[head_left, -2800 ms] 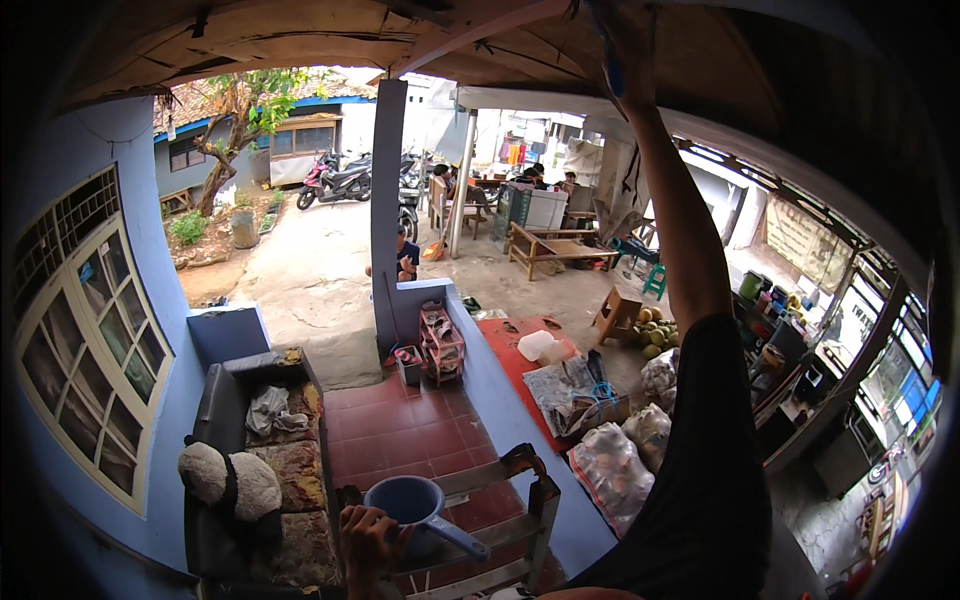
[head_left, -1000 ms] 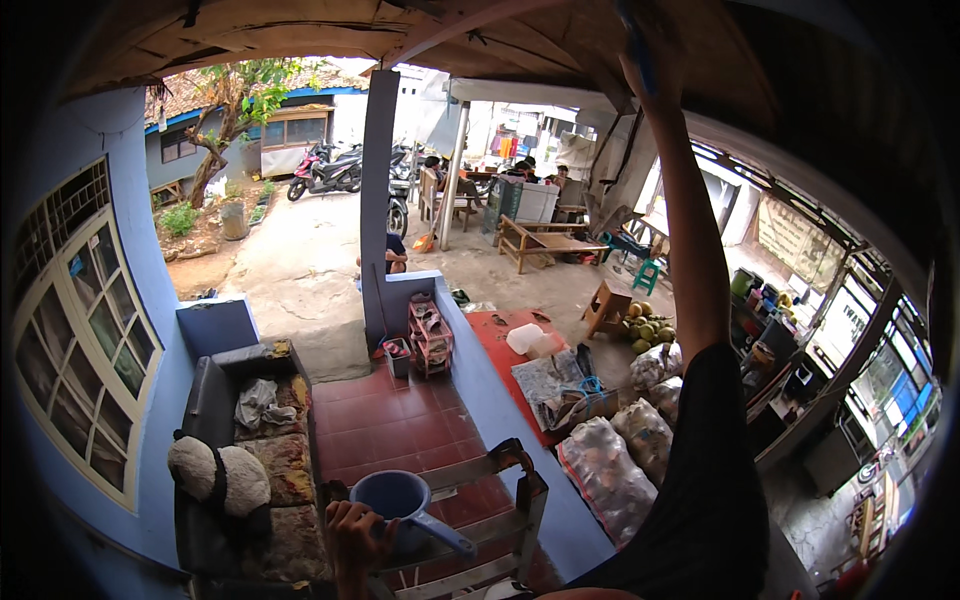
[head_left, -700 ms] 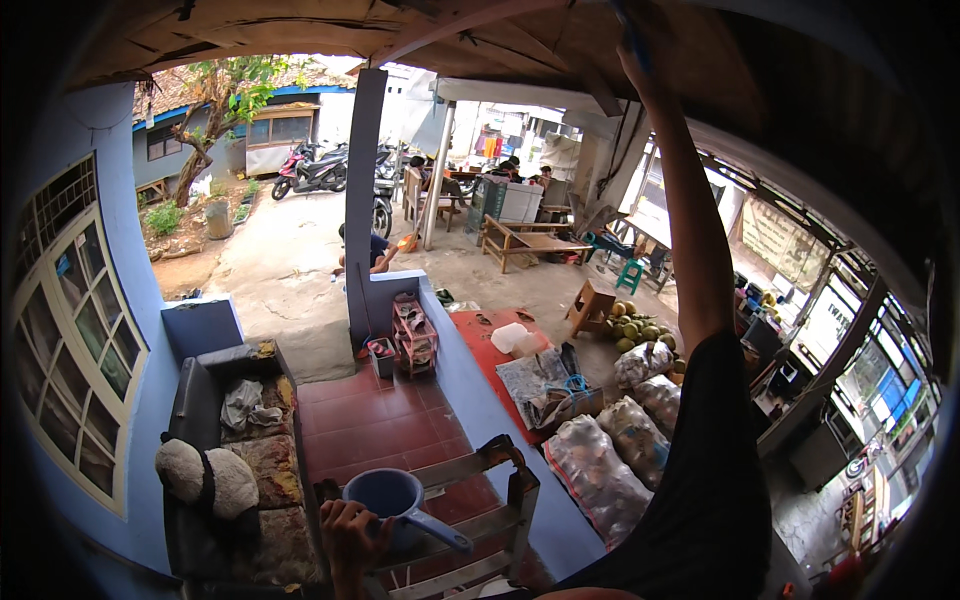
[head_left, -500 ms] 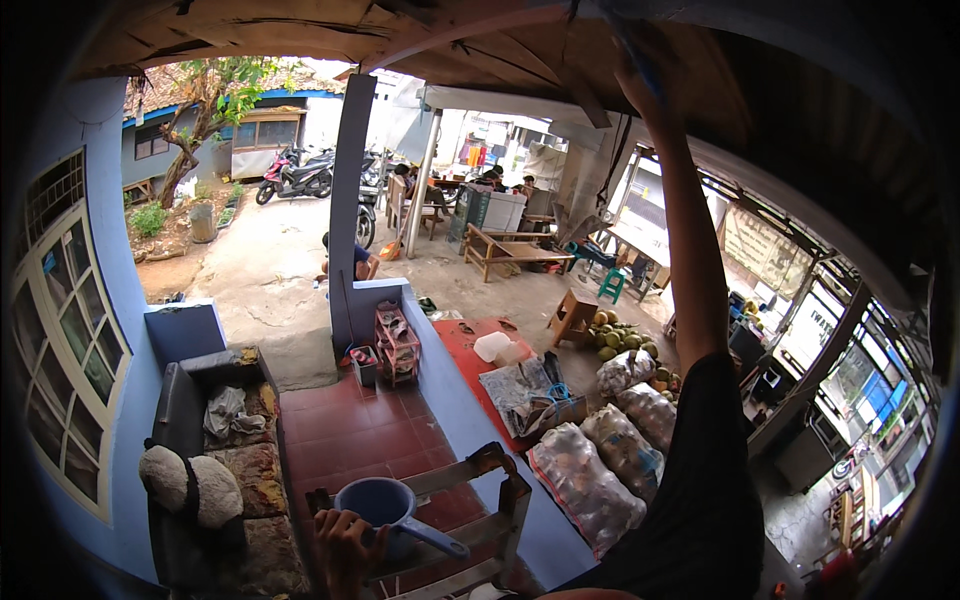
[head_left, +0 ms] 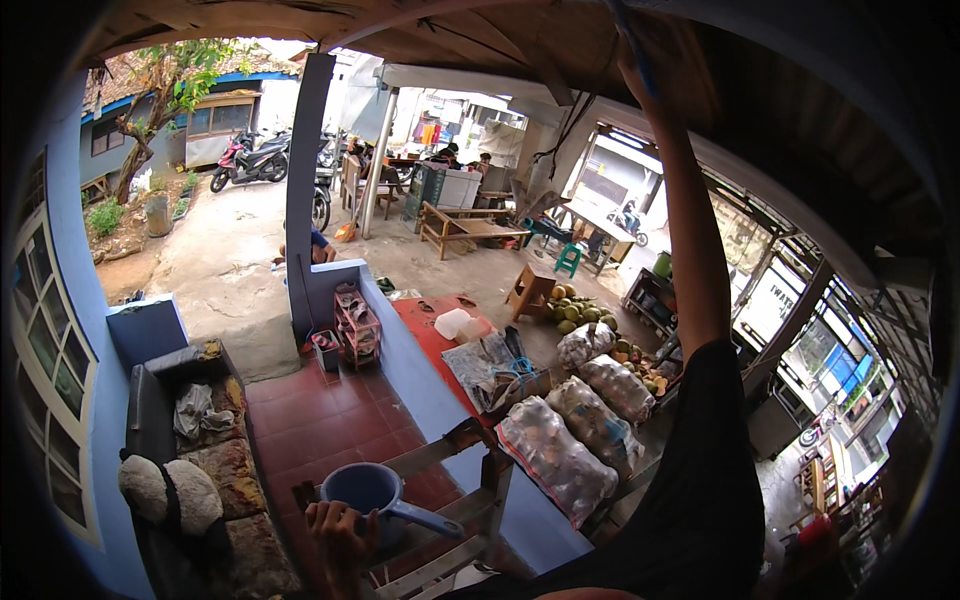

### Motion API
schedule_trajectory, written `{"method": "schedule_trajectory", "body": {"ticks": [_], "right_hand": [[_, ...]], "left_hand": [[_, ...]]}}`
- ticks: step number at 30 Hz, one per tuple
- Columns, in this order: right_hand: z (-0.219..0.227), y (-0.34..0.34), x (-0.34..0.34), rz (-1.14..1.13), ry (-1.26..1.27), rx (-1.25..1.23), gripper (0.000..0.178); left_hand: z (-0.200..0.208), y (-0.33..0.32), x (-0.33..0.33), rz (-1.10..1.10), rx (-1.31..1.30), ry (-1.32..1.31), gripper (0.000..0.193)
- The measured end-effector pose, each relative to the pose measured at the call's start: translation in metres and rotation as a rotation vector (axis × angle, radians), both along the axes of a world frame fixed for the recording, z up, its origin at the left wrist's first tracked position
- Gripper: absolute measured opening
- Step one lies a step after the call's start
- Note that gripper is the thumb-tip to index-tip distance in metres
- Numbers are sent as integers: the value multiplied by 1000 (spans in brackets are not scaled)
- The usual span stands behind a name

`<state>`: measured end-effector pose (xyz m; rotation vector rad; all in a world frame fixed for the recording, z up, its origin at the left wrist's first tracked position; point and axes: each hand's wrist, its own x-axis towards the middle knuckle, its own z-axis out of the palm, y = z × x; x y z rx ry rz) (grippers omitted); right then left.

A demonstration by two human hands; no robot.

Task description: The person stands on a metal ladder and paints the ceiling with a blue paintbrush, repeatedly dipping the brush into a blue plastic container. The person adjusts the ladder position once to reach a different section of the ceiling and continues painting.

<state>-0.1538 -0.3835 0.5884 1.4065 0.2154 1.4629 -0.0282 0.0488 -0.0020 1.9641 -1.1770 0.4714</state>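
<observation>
My left hand (head_left: 342, 528) is closed at the left rail of a metal ladder (head_left: 430, 455), its thumb beside a blue dipper (head_left: 362, 485). The dipper sits upright at the ladder's top, handle to the right; its inside looks dark and its base is hidden. Overhead, my right arm stretches up to the brown ceiling panel (head_left: 520, 45). My right hand (head_left: 640, 75) is closed round a slim blue handle (head_left: 637, 45), whose far end is cut off by the frame's upper edge and shadow. The right fingers are dim.
A low blue wall (head_left: 425, 405) runs alongside the ladder. Beyond it lie stuffed sacks (head_left: 555, 460), green coconuts (head_left: 575, 310) and a wooden stool (head_left: 530, 292). At left, a worn sofa (head_left: 240, 470) holds a panda plush (head_left: 165, 490). A person (head_left: 315, 245) crouches behind the pillar (head_left: 308, 180).
My view has turned to the right, so the scene sits further left. The right hand has shifted slightly along the ceiling with the blue handle. The left hand keeps its place at the ladder.
</observation>
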Motion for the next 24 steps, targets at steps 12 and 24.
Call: {"method": "schedule_trajectory", "body": {"ticks": [12, 24], "right_hand": [[-29, 17, -57, 16, -481, 103, 37], [-25, -31, 54, 284, -274, -12, 45]], "left_hand": [[-7, 7, 7, 75, 3, -25, 36], [5, 8, 1, 74, -1, 4, 31]]}}
